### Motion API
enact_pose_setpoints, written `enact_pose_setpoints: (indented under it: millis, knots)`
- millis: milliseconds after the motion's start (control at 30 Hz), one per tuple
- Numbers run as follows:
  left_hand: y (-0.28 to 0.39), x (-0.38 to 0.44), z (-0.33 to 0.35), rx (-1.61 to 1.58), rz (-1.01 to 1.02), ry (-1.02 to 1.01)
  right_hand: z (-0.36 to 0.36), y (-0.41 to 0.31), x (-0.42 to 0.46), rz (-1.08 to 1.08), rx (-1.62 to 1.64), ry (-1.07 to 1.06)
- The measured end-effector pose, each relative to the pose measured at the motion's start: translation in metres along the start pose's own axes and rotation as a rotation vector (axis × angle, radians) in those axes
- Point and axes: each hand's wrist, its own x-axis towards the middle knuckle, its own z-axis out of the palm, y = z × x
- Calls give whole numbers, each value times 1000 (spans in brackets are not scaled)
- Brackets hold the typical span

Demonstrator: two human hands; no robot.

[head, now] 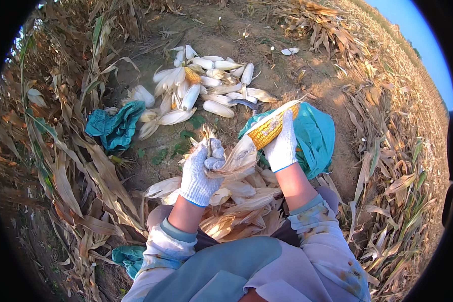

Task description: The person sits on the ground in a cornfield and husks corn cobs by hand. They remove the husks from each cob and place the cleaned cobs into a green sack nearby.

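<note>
Both my hands wear white knit gloves with blue cuff edges. My right hand [284, 145] grips a yellow ear of corn [268, 132] whose kernels are largely bare, with grey patches on them. A pale strip of husk still runs along its upper side. My left hand [204, 166] is closed around dry corn husk [239, 160] that stretches toward the ear's lower end. Below my hands, between my knees, lies a heap of loose dry husks [245, 204]. A green woven sack [315, 132] sits behind and beside my right hand, its inside partly hidden.
Ahead on the soil is a pile of corn ears [211, 81], most in pale husks. A curved blade [245, 102] lies at its near right edge. Crumpled green sacks lie left of the pile [115, 122] and near my left elbow [128, 258]. Dry corn stalks [71, 170] crowd the left.
</note>
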Motion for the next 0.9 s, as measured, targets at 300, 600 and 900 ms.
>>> enact_pose_setpoints:
  millis: [300, 600, 900]
  knots:
    - [29, 5, -29, 760, 580, 204, 16, -3, -20, -156, -730, -129]
    - [4, 15, -24, 864, 510, -76, 56, 31, -83, -46, -1677, -684]
    - [8, 29, -29, 236, 385, 15, 19, 45, -69, -399, -1532, -562]
